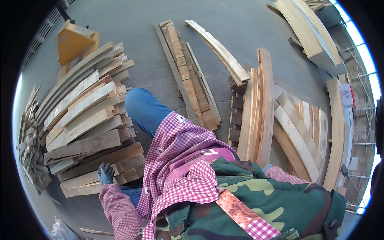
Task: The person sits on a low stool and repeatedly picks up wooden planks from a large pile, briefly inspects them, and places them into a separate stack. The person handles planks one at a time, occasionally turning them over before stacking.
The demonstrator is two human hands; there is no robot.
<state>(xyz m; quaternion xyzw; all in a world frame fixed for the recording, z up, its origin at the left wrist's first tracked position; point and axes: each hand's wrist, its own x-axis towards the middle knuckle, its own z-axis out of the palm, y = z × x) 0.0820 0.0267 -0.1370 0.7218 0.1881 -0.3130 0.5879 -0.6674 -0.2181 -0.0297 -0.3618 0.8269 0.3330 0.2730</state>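
My left hand [106,174], in a grey-blue glove, hangs by the near end of a large stack of rough wooden boards [90,120]. Its fingers are curled, and no object shows in them. Whether it touches the boards beneath is unclear. Of my right hand [266,168] only a sliver of pale blue glove shows past my camouflage jacket; the rest is hidden. Nearest to it stand several upright-edged planks [255,120]. A bent-looking pale board [295,142] leans or lies just beyond, to the right.
Between the stacks, narrow timber lengths [183,75] lie on the concrete floor [144,39]. A long pale board [219,51] extends from the right planks. A yellow pallet jack [75,42] stands behind the left stack. Scrap wood [30,144] is heaped far left; sheet stacks [312,36] stand right.
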